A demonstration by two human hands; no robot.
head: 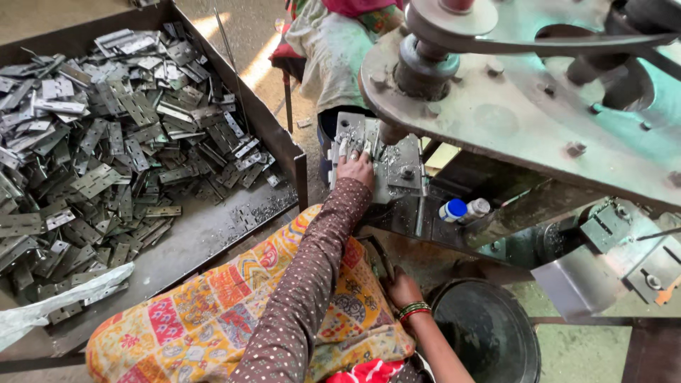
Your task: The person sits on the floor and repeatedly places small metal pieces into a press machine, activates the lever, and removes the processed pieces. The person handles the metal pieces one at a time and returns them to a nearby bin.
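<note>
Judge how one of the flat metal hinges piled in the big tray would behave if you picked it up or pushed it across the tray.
A hinge is flat grey metal, so probably stiff, and heavy for its size. Its two leaves may swing at the knuckle when lifted. Pushed, it would likely slide rather than roll, snagging neighbours in the tray.

Brown white-dotted sleeve, bright patchwork garment, seemingly red-green bangles
</note>
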